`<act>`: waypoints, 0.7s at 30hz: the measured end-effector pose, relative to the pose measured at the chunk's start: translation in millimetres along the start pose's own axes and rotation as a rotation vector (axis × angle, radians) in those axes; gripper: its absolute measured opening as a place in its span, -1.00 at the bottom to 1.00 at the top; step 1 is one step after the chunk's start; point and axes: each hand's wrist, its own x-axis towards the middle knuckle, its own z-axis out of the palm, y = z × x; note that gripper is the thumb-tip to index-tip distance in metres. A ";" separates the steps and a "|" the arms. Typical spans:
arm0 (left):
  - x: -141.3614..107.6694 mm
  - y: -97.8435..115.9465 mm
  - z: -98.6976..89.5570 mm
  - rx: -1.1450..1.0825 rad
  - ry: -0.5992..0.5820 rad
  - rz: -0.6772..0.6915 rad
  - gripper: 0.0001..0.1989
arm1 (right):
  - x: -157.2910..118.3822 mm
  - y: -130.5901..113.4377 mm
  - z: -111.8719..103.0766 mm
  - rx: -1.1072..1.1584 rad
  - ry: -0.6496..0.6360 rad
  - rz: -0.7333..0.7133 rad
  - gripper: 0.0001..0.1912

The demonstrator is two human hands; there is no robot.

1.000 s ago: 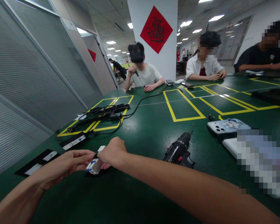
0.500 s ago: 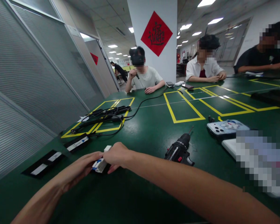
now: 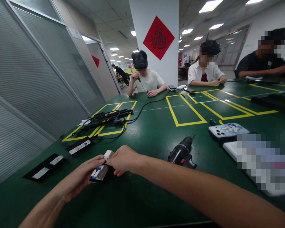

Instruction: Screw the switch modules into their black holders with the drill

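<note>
At the grip, the left hand [image 3: 84, 172] and the right hand [image 3: 125, 158] are left bare; behind them, slim wrists [image 3: 141, 164] are joined to smooth, uncovered forearms, the left forearm [image 3: 47, 205] and the right forearm [image 3: 175, 180] both being broadened farther from the grip
</note>
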 end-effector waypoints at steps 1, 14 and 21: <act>0.0 0.4 -1.5 0.001 0.015 0.006 -0.44 | -15.0 -3.2 -9.2 -0.058 0.053 -0.045 -0.75; 9.0 -0.1 -12.8 0.142 0.267 0.010 -0.45 | -178.2 105.1 -34.6 -0.818 0.547 0.348 -0.20; 11.7 -5.8 -8.6 -0.002 0.097 0.009 -0.65 | -165.4 124.3 -42.9 -0.617 0.574 0.249 -0.15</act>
